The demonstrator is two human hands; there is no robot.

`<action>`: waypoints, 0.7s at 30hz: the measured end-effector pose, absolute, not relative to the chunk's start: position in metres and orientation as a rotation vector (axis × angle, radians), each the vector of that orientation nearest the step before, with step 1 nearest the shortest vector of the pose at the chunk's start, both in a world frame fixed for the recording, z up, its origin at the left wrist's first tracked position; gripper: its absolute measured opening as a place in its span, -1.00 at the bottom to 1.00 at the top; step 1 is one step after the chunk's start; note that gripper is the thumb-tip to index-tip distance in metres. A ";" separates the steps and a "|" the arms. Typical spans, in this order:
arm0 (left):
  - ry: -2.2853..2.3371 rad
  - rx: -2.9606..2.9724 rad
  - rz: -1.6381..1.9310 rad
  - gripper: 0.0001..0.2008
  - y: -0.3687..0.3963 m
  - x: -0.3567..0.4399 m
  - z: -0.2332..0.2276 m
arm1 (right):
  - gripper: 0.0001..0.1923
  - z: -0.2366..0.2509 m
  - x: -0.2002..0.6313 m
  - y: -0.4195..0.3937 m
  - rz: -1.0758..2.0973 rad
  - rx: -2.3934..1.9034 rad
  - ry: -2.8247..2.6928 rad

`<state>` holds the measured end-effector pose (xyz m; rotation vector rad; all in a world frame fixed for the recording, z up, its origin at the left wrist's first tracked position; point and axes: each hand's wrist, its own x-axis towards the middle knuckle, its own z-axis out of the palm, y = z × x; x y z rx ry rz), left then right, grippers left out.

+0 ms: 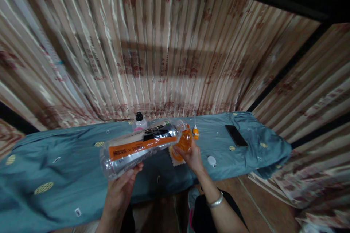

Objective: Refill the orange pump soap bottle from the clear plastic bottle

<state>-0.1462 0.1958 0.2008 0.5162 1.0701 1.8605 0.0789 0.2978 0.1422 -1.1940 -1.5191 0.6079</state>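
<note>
The left hand [120, 185] grips one big clear bottle [139, 147] above the table's [54, 160] front edge. Its mouth is hidden by the right hand [191, 154], closed around one orange cup [183, 141].

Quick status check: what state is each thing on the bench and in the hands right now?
Large plastic bottle: tipped on its side, mouth at the orange cup.
Orange cup: held, tilted toward the bottle.
White cap: lying loose on the blue cloth.
Small bottle: upright, black cap on.
Phone: flat, screen dark.
Left hand: gripping the large bottle.
Right hand: gripping the cup.
</note>
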 end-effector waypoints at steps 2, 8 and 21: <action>1.063 0.525 1.848 -0.58 0.196 -0.148 0.202 | -0.29 0.142 0.080 0.298 0.612 -1.191 -1.529; 1.042 0.472 1.898 -0.58 0.196 -0.148 0.204 | -0.25 0.140 0.080 0.298 0.623 -1.182 -1.535; 1.003 0.447 1.880 -0.52 0.196 -0.150 0.207 | -0.29 0.142 0.080 0.298 0.666 -1.147 -1.526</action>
